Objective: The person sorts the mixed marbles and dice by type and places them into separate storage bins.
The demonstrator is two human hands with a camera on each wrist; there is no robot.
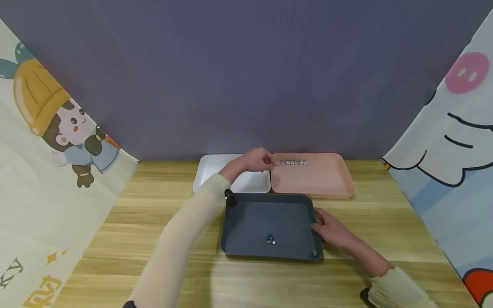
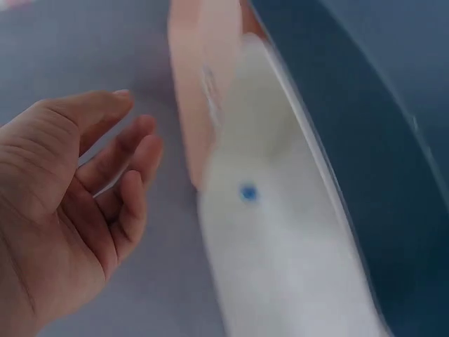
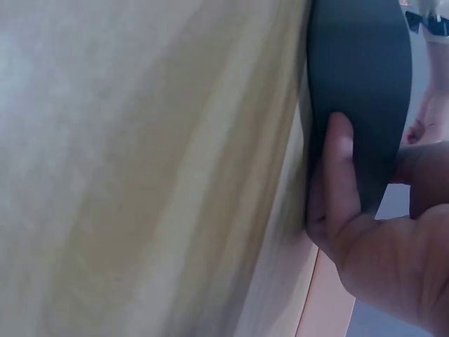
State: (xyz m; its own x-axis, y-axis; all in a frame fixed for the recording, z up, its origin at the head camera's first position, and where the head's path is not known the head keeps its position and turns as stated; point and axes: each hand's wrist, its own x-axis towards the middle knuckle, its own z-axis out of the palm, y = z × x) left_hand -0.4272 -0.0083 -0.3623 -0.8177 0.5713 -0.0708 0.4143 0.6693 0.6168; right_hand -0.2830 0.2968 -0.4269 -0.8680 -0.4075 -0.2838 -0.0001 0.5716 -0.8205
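Observation:
My left hand (image 1: 259, 160) reaches over the white tray (image 1: 250, 185) to the pink tray's (image 1: 312, 182) left edge. Its fingers are loosely bent, with nothing visible between them in the left wrist view. Just beside the fingertips, a row of small white dice (image 1: 292, 163) lies along the pink tray's back. A small blue piece (image 2: 249, 192) sits in the white tray. My right hand (image 1: 332, 230) grips the right wall of the dark grey tray (image 1: 250, 222). Small shiny green and blue pieces (image 1: 271, 239) lie in that tray, too small to identify.
The trays stand on a wood-grain table (image 1: 165, 205), the white and pink ones side by side behind the dark one. A grey wall (image 1: 246, 77) rises behind them, and printed cartoon sheets (image 1: 73, 141) stand at both sides.

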